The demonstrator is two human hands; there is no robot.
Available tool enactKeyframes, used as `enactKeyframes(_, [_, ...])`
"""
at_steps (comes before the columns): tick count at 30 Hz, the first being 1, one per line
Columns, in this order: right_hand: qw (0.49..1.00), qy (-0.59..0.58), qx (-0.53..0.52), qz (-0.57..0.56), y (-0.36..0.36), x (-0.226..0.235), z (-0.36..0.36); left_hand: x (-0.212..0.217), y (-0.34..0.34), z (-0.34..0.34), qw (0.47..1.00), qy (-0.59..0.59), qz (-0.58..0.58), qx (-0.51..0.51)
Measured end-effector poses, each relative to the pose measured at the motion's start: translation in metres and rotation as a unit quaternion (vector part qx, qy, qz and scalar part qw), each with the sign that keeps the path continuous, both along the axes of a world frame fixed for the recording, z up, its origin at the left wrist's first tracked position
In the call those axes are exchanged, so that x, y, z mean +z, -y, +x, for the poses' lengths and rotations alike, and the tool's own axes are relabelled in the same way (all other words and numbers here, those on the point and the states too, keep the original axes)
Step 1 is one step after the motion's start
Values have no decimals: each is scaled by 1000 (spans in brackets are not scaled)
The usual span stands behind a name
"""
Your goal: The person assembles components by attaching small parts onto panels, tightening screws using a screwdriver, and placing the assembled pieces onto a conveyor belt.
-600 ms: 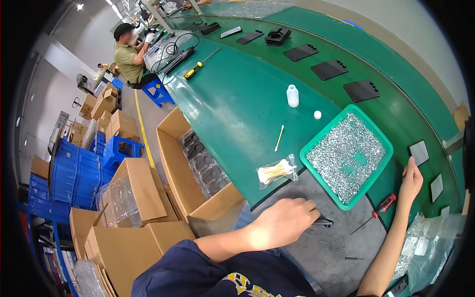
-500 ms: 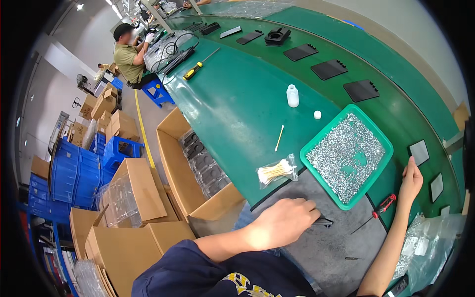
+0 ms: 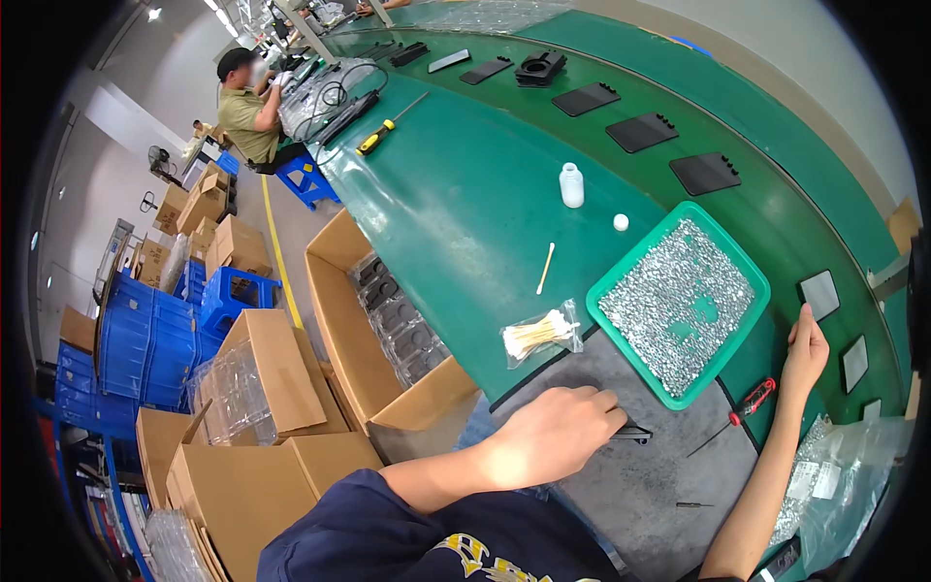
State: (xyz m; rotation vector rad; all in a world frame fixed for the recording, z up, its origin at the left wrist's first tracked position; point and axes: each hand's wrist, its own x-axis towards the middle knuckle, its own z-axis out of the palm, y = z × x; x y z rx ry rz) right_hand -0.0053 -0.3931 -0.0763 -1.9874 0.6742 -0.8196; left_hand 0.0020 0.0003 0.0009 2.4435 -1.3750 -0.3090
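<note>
My left hand (image 3: 561,436) is curled closed over the grey work mat, around a small black part (image 3: 632,434). Only the right end of that part shows past my fingers. My right hand (image 3: 807,351) reaches out on the right, with thumb and fingers drawn together at the near corner of a flat rectangular plate (image 3: 820,295) with a dark rim. A red-and-black screwdriver (image 3: 753,402) lies left of my right forearm. Beyond the mat stands a green tray (image 3: 598,308) of small silvery metal pieces. A small dark bit (image 3: 693,504) rests on the mat.
A bag of cotton swabs (image 3: 539,335), a loose swab (image 3: 546,269), a white bottle (image 3: 571,185) and its cap (image 3: 621,222) are on the green table. Several dark plates (image 3: 705,174) line the far side. Cartons (image 3: 335,320) stand left; a co-worker (image 3: 250,112) sits farther off.
Both my hands keep nearly the same place and grip. The view has shifted very slightly. The co-worker's head and arms have moved a little.
</note>
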Motion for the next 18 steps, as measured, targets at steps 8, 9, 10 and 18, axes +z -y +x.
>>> enactKeyframes(8, [1000,-4,0,4,-17,16,4,10,2,-1,1000,1,7,13])
enactKeyframes(9, [999,38,25,8,-16,15,4,8,1,-1,1000,-14,-12,4])
enactKeyframes(10, [1000,22,17,-2,-13,20,-2,6,1,-2,999,-16,-43,7])
enactKeyframes(18, [885,-143,359,-261,-114,75,4,-1,-4,-8,998,1,-47,43])
